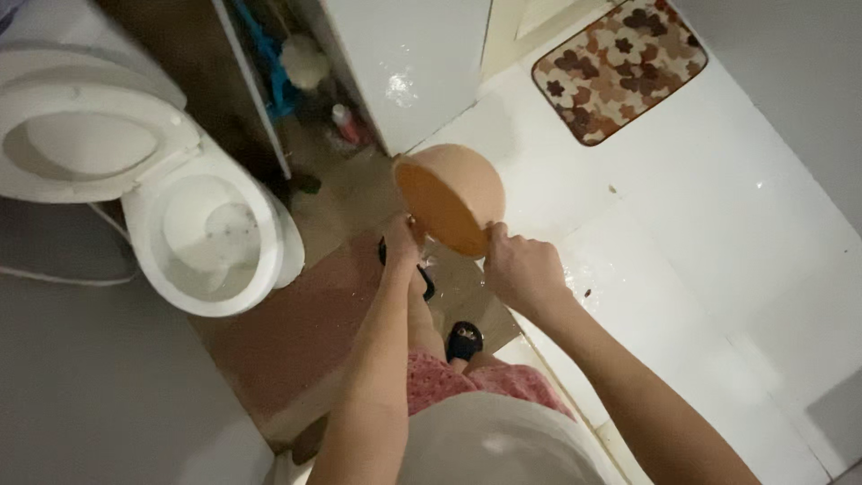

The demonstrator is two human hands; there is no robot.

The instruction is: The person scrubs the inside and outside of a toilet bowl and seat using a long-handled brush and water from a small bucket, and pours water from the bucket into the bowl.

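An orange plastic basin (453, 193) is tipped on its side above the floor, its hollow facing left and down. My left hand (400, 244) grips its lower left rim. My right hand (519, 269) grips the rim at the lower right. Both arms reach forward from the bottom of the head view. Below the basin I see my feet in black slippers (464, 341) on a wet brownish floor (296, 332).
A white toilet (202, 233) with its lid up stands at the left. A white cabinet door (409, 63) hangs open at the top, with bottles (346, 124) on the floor beside it. A brown patterned mat (620, 67) lies on the white floor (718, 269) at the upper right.
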